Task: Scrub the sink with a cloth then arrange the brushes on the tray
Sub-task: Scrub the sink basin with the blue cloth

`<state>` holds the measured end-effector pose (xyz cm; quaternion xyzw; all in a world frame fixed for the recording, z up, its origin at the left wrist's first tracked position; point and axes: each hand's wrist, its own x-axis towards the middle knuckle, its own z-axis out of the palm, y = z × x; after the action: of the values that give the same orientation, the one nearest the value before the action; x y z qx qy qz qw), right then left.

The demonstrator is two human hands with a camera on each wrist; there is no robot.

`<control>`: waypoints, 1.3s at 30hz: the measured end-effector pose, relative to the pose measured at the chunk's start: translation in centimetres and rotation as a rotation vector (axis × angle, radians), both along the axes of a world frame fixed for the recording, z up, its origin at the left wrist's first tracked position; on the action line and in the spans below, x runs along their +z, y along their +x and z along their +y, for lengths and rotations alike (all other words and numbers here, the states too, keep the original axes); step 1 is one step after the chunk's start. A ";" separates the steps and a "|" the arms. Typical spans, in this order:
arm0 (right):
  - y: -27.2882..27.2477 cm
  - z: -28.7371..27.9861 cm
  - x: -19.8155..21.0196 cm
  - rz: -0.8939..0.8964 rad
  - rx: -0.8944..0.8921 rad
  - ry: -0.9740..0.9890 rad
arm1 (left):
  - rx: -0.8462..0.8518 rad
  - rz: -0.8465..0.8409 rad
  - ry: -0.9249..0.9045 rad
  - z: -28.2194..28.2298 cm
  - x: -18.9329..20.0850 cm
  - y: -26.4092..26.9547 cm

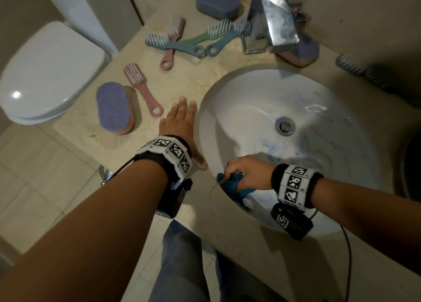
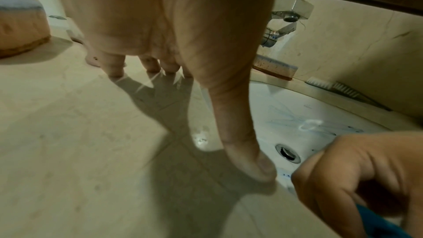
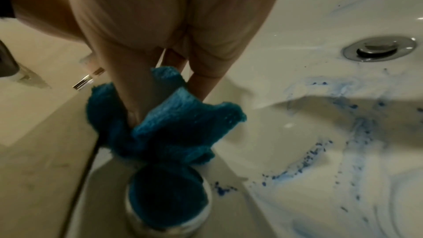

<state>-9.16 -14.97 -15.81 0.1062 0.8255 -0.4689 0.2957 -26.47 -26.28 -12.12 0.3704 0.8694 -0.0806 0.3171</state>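
Observation:
My right hand [image 1: 241, 172] grips a bunched blue cloth [image 1: 232, 184] [image 3: 164, 129] against the near left wall of the white sink [image 1: 227, 110], which carries blue smears around the drain [image 1: 284, 125] [image 3: 377, 50]. My left hand [image 1: 182, 124] [image 2: 174, 57] lies flat with straight fingers on the beige counter [image 1: 95, 124] just left of the sink rim. Several handled brushes lie on the counter: a pink one [image 1: 142, 88], another pink one [image 1: 173, 42], teal ones [image 1: 173, 44] and a green one [image 1: 205, 34]. No tray is in view.
Purple oval scrub pads sit on the counter at the left [image 1: 115, 108], at the back [image 1: 216, 1] and behind the chrome faucet [image 1: 271, 19]. A toilet [image 1: 47, 71] stands left of the counter. Another teal brush [image 1: 355, 67] lies right of the faucet.

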 end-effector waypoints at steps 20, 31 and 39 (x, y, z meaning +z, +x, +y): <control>1.2 0.4 4.4 -0.119 -0.959 -0.215 | -0.130 -0.137 0.088 0.9 5.1 -0.4; 2.3 0.5 14.2 0.206 -1.280 -0.269 | -0.199 -0.361 0.354 2.2 14.6 1.0; 3.4 0.4 18.4 0.422 -1.272 -0.420 | -0.124 -0.597 0.425 2.9 16.9 2.8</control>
<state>-5.78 -14.61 2.63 0.4157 0.5349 -0.7111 -0.1883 -23.63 -23.43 4.79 0.4870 0.7120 0.1944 0.4670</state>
